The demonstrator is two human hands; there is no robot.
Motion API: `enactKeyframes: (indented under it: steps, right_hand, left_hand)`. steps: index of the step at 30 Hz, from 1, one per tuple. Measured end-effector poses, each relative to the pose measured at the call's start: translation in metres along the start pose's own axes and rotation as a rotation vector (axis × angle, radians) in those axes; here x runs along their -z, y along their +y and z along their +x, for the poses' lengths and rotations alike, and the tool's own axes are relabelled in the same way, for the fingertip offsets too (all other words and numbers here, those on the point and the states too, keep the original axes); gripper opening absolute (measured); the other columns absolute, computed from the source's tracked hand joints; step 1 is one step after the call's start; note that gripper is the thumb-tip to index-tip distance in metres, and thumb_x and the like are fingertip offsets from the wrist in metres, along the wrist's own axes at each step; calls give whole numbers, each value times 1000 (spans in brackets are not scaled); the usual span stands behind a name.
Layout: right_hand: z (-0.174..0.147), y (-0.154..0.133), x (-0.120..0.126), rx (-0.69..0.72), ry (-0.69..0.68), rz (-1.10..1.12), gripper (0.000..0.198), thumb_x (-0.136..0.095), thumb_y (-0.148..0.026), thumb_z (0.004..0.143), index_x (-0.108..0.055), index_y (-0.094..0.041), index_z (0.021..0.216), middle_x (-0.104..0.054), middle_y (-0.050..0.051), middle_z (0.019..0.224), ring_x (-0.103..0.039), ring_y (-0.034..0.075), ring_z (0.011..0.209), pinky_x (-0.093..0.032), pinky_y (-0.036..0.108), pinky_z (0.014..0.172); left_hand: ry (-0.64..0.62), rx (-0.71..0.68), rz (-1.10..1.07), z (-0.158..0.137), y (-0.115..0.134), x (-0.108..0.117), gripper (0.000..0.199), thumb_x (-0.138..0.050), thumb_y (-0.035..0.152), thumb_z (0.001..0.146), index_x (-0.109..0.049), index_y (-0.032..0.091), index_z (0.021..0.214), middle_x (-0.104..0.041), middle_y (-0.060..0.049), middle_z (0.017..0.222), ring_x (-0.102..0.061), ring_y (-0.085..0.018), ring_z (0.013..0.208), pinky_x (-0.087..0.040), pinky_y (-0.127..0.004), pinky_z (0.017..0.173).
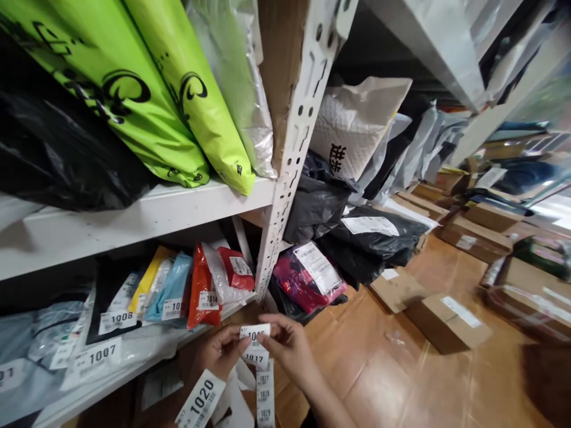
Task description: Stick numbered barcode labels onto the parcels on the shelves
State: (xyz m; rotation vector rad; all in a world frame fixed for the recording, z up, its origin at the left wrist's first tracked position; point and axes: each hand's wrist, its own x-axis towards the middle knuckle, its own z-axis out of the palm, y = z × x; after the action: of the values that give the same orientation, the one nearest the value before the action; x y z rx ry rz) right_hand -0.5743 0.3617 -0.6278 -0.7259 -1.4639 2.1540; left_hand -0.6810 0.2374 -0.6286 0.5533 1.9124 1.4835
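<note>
Between the thumbs and fingertips of both hands is a strip of white number labels (263,329), its top one partly covered by my right thumb. My left hand (222,349) pinches the label's left edge, and my right hand (289,346) grips its right edge. More of the strip hangs below, with labels 1027 to 1029 (264,395) showing. Another label, 1020 (201,399), slants out beneath my left hand. Just behind the hands, on the lower shelf, stand a red parcel (206,291) labelled 1014 and a smaller red package (238,267) in clear plastic.
Several bagged parcels line the lower shelf (151,351), including a light blue parcel (172,291). Green parcels (209,113) rest on the upper shelf. A perforated white post (294,148) rises beyond my hands. Cardboard boxes (446,324) and a pink-and-purple parcel (289,278) lie on the floor.
</note>
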Motion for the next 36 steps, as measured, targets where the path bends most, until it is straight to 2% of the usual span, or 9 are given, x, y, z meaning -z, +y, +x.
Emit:
enactKeyframes:
  steps: [3, 8, 12, 15, 20, 23, 28, 31, 36]
  right_hand:
    - [15, -8, -10, 71, -84, -189, 23, -84, -33, 54, -71, -17, 63, -54, -1, 65, -49, 12, 62, -38, 24, 55]
    - [24, 9, -44, -80, -239, 206, 37, -86, -42, 48, -66, -17, 66, -62, -1, 66, -52, 11, 59, -40, 24, 59]
    - [34, 40, -54, -27, -106, 250, 44, -74, -58, 62, -64, -16, 73, -61, 0, 61, -49, 11, 52, -40, 26, 56]
    - [52, 44, -53, 111, 4, 166, 41, -62, -59, 73, -61, -17, 75, -59, 0, 63, -50, 14, 57, -42, 28, 59]
    - [79, 26, -57, 438, 15, -230, 14, -53, -28, 85, -62, -18, 82, -64, 10, 108, -50, 26, 108, -36, 42, 97]
    - [87, 26, -60, 505, -62, -572, 18, -43, -18, 87, -59, -14, 94, -60, 17, 119, -51, 30, 109, -38, 50, 97]
    - [90, 37, -62, 394, -32, -705, 33, -42, -10, 85, -55, -9, 115, -63, 17, 109, -54, 31, 104, -44, 49, 93]
    - [88, 34, -60, 356, -26, -802, 29, -47, -7, 81, -61, -11, 107, -62, 18, 116, -54, 33, 106, -44, 51, 93]
    - [89, 29, -50, 571, -174, -970, 14, -59, -8, 79, -69, -18, 82, -49, 8, 141, -42, 36, 124, -40, 52, 97]
  left_hand:
    - [136, -65, 147, -7, -6, 8, 32, -66, 55, 69, -71, 24, 75, -73, -1, 70, -67, -21, 69, -52, -26, 64]
    - [339, -74, 285, -18, -5, 26, 33, -55, 56, 78, -67, 25, 80, -70, 0, 72, -65, -21, 75, -50, -24, 70]
    - [143, -312, 813, 9, 43, 53, 50, -36, 54, 87, -69, 21, 69, -61, -5, 73, -63, -21, 73, -49, -27, 67]
    - [-29, -357, 1266, 52, 89, 65, 42, -34, 37, 88, -63, 26, 116, -57, -6, 124, -65, -21, 87, -50, -29, 68]
    - [-434, -276, 1640, 100, 116, 72, 53, -43, 11, 74, -61, 32, 119, -54, -4, 133, -66, -24, 97, -52, -32, 77]
    - [-423, -313, 1745, 99, 109, 78, 53, -42, 11, 73, -60, 33, 118, -49, -5, 140, -67, -28, 93, -54, -40, 75]
    - [-379, -316, 1791, 88, 97, 87, 55, -40, 7, 72, -57, 32, 119, -46, -6, 141, -68, -27, 87, -56, -44, 73]
    - [-352, -291, 1797, 87, 94, 89, 56, -41, 6, 72, -57, 32, 119, -45, -8, 141, -68, -27, 85, -56, -45, 74]
    - [-345, -300, 1790, 86, 89, 92, 55, -43, 7, 76, -56, 35, 121, -41, -6, 144, -68, -27, 84, -56, -47, 76]
